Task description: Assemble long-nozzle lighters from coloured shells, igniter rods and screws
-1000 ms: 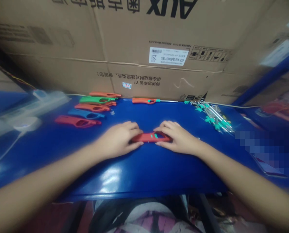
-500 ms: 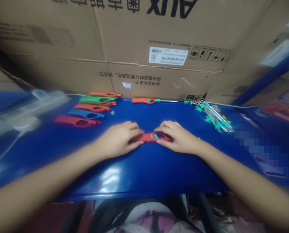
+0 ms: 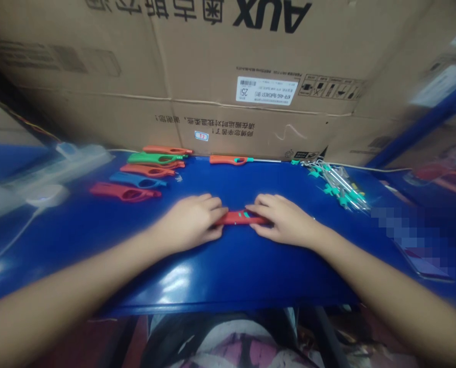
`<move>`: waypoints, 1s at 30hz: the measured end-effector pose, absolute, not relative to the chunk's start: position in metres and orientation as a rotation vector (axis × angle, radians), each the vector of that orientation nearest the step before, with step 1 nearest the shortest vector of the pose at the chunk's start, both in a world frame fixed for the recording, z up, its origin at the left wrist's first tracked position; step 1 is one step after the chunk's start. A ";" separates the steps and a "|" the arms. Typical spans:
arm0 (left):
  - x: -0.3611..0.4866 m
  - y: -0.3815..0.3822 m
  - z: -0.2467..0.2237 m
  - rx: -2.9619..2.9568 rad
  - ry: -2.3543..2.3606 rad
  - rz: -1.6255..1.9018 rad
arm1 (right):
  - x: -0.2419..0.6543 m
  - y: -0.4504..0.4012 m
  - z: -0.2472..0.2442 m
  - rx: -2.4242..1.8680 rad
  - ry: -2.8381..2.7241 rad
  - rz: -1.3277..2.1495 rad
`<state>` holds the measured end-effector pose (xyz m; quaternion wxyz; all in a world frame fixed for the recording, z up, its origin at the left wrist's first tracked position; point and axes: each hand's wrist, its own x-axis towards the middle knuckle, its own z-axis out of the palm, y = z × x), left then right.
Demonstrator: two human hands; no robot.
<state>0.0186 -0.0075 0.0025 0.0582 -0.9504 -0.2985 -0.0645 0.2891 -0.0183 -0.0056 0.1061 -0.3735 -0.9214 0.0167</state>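
Between my two hands, low over the middle of the blue table point(image 3: 228, 276), is a red lighter casing point(image 3: 233, 218) with a small green part in it. My left hand point(image 3: 197, 221) grips its left end with thumb and fingers. Its right end is pinched by my right hand point(image 3: 283, 220), whose fingers hide that tip. Behind them, against the cardboard, lies an orange lighter point(image 3: 228, 159) with a green part and a metal tube.
Several casings, such as a green one point(image 3: 153, 158) and a blue one point(image 3: 136, 179), lie at the left. Metal tubes with green parts point(image 3: 338, 186) are piled at the right, near a phone point(image 3: 423, 260). A cardboard box point(image 3: 197, 66) stands behind; a power strip point(image 3: 74, 163) is at the far left.
The red casing has turned slightly in my hands, and its opening shows less. My fingers have shifted a little on both ends.
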 end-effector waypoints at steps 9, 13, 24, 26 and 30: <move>0.016 -0.005 0.000 -2.902 -0.929 -0.351 | 0.294 -0.019 0.000 -0.992 -2.615 0.014; 0.017 -0.006 -0.001 -2.935 -0.947 -0.352 | 0.293 -0.021 0.001 -1.014 -2.661 -0.063; 0.019 -0.007 0.004 -2.926 -1.012 -0.393 | 0.295 -0.015 -0.002 -1.030 -2.526 0.074; 0.020 -0.009 0.006 -2.933 -1.036 -0.389 | 0.295 -0.014 -0.004 -1.014 -2.508 0.064; 0.021 -0.012 0.007 -2.951 -1.085 -0.409 | 0.293 -0.018 -0.003 -1.013 -2.444 -0.002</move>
